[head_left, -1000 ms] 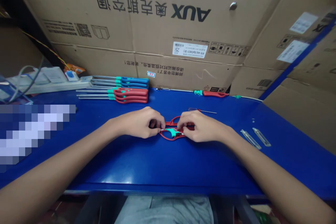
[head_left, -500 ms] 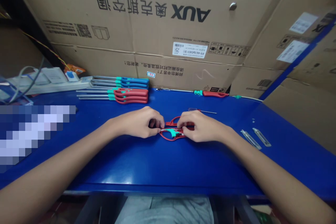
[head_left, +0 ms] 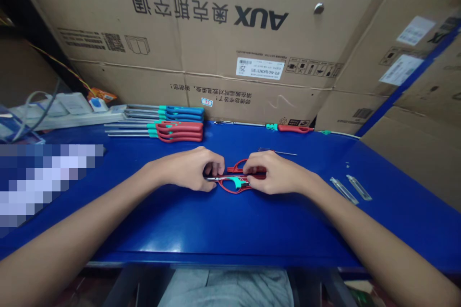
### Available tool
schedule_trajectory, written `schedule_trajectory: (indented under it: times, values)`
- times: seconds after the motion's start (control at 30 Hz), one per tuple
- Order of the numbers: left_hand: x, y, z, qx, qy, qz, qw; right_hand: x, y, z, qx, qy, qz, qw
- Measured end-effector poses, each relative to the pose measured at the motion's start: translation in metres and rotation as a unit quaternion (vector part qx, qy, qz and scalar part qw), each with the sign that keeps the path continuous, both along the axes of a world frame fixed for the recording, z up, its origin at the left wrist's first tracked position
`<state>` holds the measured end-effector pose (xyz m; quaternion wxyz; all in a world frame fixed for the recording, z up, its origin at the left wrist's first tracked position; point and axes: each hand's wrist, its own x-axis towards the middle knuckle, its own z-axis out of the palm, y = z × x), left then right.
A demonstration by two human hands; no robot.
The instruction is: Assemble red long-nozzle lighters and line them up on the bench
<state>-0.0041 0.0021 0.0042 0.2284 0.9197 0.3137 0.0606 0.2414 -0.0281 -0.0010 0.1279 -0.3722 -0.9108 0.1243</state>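
Observation:
Both my hands meet at the middle of the blue table [head_left: 230, 225]. My left hand [head_left: 194, 168] is closed, its fingers pinching the left end of a red lighter body [head_left: 234, 183] with a teal trigger, where a thin metal rod pokes out. Closed too, my right hand [head_left: 273, 172] grips the right part of the same red piece. A second red shell half [head_left: 236, 167] lies just behind, between my hands.
A stack of finished long-nosed lighters, blue [head_left: 180, 111] and red [head_left: 176, 130], lies at the back left. One red lighter [head_left: 291, 128] lies at the back wall. A thin rod [head_left: 277, 152] and two clear strips [head_left: 351, 188] lie right. Cardboard boxes [head_left: 230, 33] close the back.
A thin metal rod now shows under my left fingers at the lighter's left end. My hands have barely shifted.

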Motion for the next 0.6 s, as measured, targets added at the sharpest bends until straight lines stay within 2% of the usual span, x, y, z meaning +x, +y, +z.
schedule_trajectory:
  times: [0.33, 0.6]
  values:
    - [0.0001, -0.0001, 0.0016, 0.01, -0.019, 0.012, 1.0, -0.001, -0.0008, 0.0019, -0.017, -0.007, -0.002, 1.0]
    - [-0.0012, 0.002, 0.0023, 0.034, -0.013, -0.011, 0.999, 0.001, 0.0003, -0.0002, -0.016, -0.004, -0.001, 1.0]
